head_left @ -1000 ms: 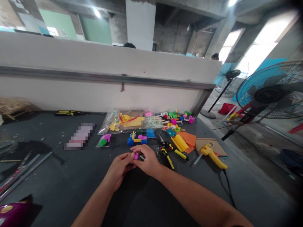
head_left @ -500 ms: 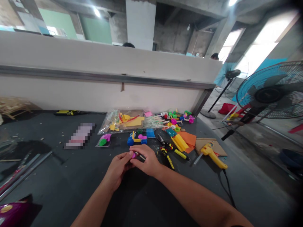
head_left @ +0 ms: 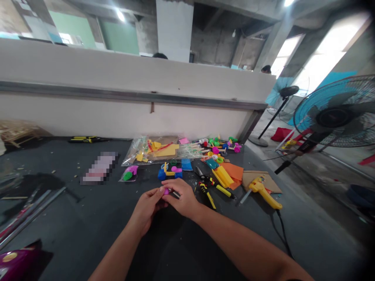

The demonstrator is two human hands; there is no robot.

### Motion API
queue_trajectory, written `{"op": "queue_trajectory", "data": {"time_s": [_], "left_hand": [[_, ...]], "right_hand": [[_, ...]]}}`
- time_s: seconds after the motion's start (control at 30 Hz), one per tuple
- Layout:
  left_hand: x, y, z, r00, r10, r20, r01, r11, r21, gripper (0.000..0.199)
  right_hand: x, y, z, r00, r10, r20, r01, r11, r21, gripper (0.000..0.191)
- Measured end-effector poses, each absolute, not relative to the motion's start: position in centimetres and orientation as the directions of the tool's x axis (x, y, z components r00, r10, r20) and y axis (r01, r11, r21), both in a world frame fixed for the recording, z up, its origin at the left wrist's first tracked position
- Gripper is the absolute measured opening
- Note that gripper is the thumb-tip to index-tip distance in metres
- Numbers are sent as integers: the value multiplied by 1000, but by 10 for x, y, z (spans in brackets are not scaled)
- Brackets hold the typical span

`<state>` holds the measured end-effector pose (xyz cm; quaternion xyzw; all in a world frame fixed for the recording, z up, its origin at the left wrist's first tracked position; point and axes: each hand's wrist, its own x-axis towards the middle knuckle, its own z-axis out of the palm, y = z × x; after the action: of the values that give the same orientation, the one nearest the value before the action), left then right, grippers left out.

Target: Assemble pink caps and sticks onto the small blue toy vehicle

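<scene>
Two bare hands meet low over a dark bench point(head_left: 88, 226) before my remote lens, a small purple piece point(head_left: 166, 191) caught between them. I see the left hand point(head_left: 149, 205) pinching the piece from its left, thumb and fingers drawn narrow. The right hand point(head_left: 182, 197) closes on it from the other side, thumb below and index finger above. A thin pale stick point(head_left: 175, 194) shows between that thumb and finger; I cannot tell from here whether it joins the piece.

Just beyond the fingers sits a blue toy assembly point(head_left: 170, 173) with yellow and pink parts. To its left I make out a small clear bag point(head_left: 133, 180) with purple and green pieces; behind lies a large clear bag point(head_left: 126, 159) of yellow shapes.

Hand tools point(head_left: 207, 195) with yellow-and-black handles lie near the right hand. Past them, yellow strips point(head_left: 222, 177) rest against orange sheets point(head_left: 236, 171). Farther right, a yellow glue gun point(head_left: 265, 194) lies on its side, partly over a cardboard sheet point(head_left: 274, 179). A large fan point(head_left: 334, 117) stands off the bench's right end.
</scene>
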<state>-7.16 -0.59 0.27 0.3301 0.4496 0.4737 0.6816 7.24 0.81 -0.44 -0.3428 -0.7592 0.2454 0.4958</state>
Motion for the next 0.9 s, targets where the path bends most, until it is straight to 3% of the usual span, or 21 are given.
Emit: {"op": "queue_trajectory", "data": {"time_s": [0.13, 0.27, 0.43, 0.67, 0.77, 0.9], "left_hand": [[-71, -7, 3, 166, 939, -300, -360, 341, 868, 29], [-71, -7, 2, 139, 944, -300, -335, 330, 883, 27], [-70, -6, 4, 124, 949, -290, -359, 315, 878, 28], [-62, -11, 8, 163, 941, -295, -415, 337, 845, 21], [-56, -6, 22, 141, 955, -262, -409, 297, 863, 22], [-48, 24, 57, 200, 966, -161, -244, 209, 947, 23]], "right_hand": [[72, 9, -6, -234, 769, 595, 264, 639, -722, 15], [71, 8, -7, -246, 782, 573, 264, 622, -737, 30], [71, 8, -5, -247, 769, 589, 278, 639, -718, 15], [71, 10, -4, -217, 817, 534, 248, 575, -779, 21], [79, 14, 9, -282, 789, 546, 288, 612, -736, 35], [98, 27, 34, -250, 750, 612, 377, 658, -652, 27]]}}
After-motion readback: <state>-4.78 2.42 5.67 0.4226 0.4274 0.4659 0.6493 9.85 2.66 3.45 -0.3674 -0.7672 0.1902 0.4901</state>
